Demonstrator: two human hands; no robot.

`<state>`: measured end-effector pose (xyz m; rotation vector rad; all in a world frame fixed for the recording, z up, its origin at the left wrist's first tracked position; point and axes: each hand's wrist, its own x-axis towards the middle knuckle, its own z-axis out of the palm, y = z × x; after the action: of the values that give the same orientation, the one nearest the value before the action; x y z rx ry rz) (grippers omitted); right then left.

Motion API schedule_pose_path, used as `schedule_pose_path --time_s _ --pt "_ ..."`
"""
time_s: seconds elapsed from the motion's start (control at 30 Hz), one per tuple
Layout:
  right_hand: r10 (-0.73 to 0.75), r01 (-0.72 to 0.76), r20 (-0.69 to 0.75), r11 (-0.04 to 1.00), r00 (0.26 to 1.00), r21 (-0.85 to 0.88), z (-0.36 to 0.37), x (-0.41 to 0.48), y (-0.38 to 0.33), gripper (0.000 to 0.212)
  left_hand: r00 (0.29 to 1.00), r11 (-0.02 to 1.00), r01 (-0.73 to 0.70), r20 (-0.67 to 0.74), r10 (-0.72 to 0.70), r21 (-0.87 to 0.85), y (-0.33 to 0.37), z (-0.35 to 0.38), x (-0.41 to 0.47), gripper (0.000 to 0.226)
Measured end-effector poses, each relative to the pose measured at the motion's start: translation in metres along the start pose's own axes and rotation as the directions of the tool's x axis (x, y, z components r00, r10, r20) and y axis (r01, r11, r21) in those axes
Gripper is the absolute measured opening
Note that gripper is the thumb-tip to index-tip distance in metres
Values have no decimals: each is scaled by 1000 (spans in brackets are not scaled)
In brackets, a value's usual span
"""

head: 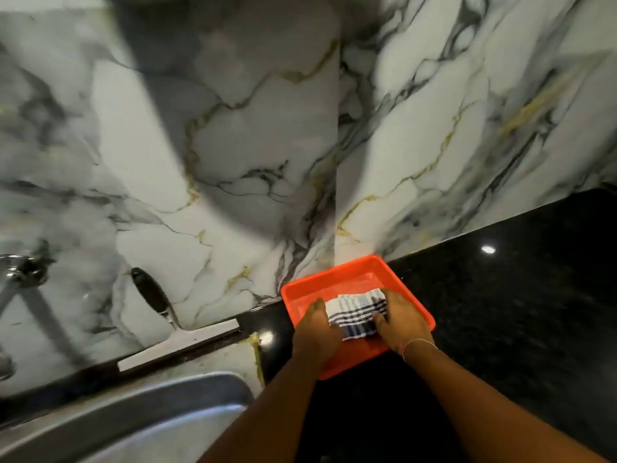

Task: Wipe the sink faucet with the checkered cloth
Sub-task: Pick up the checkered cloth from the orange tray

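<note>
The checkered cloth (357,314), white with dark stripes, lies folded in an orange tray (337,279) on the black counter. My left hand (317,332) rests on the cloth's left end and my right hand (400,320) grips its right end, fingers curled over the fabric. The chrome sink faucet (15,279) sticks out of the marble wall at the far left, partly cut off by the frame edge, well away from both hands.
A steel sink (140,416) fills the lower left. A squeegee (163,315) with a black handle and white blade leans against the marble wall behind the sink. The black granite counter (521,312) stretches to the right of the tray.
</note>
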<state>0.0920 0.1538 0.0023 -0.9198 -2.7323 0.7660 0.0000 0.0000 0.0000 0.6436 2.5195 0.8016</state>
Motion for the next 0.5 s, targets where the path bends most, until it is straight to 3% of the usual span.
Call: schedule_pose_path --time_s 0.27,0.5 --pt "311 -311 199 950 929 -31 33 51 31 50 983 986 149 116 -140 -73 6 32 79 59" --pt "389 -394 152 919 909 5 50 73 49 51 990 989 134 43 -137 62 -4 59 109 72"
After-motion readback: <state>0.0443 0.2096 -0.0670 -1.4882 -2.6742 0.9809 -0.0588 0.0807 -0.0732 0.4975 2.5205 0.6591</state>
